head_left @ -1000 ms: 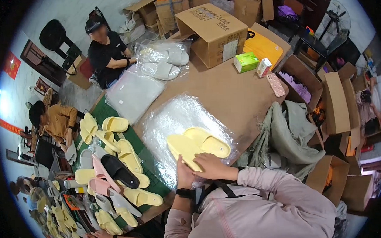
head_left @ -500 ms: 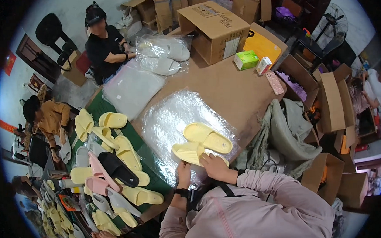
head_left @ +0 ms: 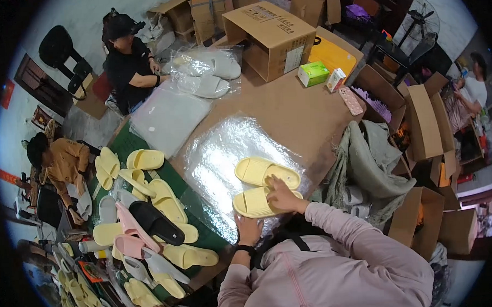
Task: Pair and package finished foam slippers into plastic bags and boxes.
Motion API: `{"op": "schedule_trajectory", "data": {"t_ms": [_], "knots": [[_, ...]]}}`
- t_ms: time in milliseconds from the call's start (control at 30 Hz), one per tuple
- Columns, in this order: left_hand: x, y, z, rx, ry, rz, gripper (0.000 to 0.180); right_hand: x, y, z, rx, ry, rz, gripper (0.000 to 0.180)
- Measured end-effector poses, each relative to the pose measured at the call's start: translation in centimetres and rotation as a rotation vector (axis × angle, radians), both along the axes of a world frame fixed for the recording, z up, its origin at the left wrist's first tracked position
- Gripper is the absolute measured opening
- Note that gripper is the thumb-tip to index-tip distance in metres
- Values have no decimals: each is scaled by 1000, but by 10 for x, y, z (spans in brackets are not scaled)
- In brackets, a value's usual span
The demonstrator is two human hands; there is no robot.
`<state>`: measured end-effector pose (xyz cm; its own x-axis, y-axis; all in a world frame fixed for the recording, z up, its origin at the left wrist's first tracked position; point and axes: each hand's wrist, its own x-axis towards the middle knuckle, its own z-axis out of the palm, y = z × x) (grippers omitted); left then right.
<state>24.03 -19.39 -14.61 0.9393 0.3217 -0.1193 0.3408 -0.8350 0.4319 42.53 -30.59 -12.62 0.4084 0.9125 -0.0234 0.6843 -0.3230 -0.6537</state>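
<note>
A pair of pale yellow slide slippers lies side by side on clear plastic bags [head_left: 213,149] in front of me, toes to the left. My right hand [head_left: 283,197] rests over the heel part of the near slipper [head_left: 252,202]. Its fingers are spread, and one reaches to the inner edge of the far slipper [head_left: 258,172]. Below the toe of the near slipper is my left hand [head_left: 249,230], fingers stretched out and the tips by the slipper's edge. Both slippers lie flat, soles down.
On the green mat [head_left: 200,232] at left lie several yellow, pink, grey and black slippers [head_left: 155,220]. A co-worker [head_left: 130,71] sits across by bagged white slippers [head_left: 203,85]. Beyond are a cardboard box [head_left: 271,40], a green carton [head_left: 313,74] and a phone [head_left: 351,101]. Sacking [head_left: 367,164] hangs at right.
The near slipper has shifted right and down, level beside the far one. My right hand has moved up onto the slippers with its fingers spread; my left hand has moved slightly right and down.
</note>
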Motion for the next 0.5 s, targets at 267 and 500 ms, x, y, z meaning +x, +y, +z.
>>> {"op": "schedule_trajectory", "data": {"t_ms": [267, 500], "knots": [[-20, 2, -22, 52, -26, -57, 48, -3, 39, 23, -322, -32, 270, 35], [-7, 3, 17, 292, 122, 92, 72, 5, -19, 96, 244, -58, 233, 32]]}}
